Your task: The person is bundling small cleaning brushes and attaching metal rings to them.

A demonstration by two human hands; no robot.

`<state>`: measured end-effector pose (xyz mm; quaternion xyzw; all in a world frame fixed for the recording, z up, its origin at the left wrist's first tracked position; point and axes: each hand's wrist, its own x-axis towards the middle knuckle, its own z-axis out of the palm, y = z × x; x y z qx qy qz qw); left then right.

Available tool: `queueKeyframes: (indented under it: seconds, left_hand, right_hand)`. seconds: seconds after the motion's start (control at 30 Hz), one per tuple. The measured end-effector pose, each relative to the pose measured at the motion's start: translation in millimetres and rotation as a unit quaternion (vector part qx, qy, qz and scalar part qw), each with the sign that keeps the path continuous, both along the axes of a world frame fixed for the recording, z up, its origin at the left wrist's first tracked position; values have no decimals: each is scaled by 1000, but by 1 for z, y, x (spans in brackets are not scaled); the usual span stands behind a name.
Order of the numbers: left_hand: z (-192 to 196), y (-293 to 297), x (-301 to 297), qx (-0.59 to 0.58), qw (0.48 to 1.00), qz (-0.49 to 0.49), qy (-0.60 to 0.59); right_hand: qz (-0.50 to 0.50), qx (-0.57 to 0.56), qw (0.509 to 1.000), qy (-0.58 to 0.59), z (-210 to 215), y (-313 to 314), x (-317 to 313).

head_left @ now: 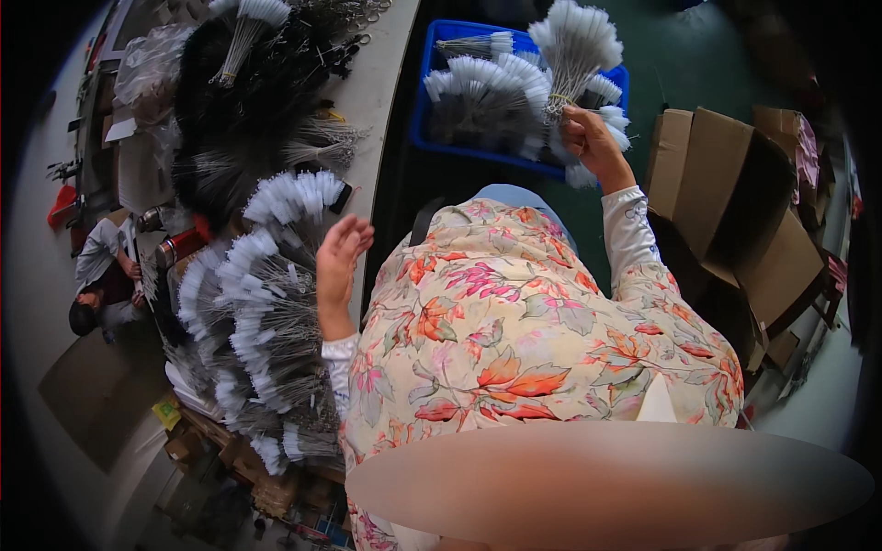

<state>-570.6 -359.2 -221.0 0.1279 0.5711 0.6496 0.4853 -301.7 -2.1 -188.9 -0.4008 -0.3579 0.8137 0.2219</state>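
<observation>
Right hand [588,138] grips brush bundle [574,41].

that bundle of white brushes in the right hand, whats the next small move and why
Probably lower the bundle of white brushes into the blue crate. The right hand holds it by the wire stems right above the crate, which already holds similar bundles. The left hand is open and empty by the table's brush piles.
</observation>
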Motion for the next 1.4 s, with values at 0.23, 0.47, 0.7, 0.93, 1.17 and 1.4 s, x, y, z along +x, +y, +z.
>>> queueKeyframes:
  seconds: [0.23,0.47,0.7,0.93,1.17,1.4]
  left_hand:
    - [37,130,17,387,856,-178,-292]
    - [47,67,-9,565,706,-42,-424]
    - [56,36,-3,548,752,52,-364]
    - [59,18,19,354,876,250,-213]
    - [79,-14,27,278,912,274,-128]
    - [54,-34,9,469,794,268,-280]
  right_hand:
    - [362,-134,907,167,62,-123,-94]
    - [477,447,756,-35,76,-190,-147]
    - [304,764,556,126,101,-192,-162]
    - [406,849,325,93,100,-213,-166]
    - [399,815,368,204,90,-223,-180]
    - [571,410,682,202,79,-232,-195]
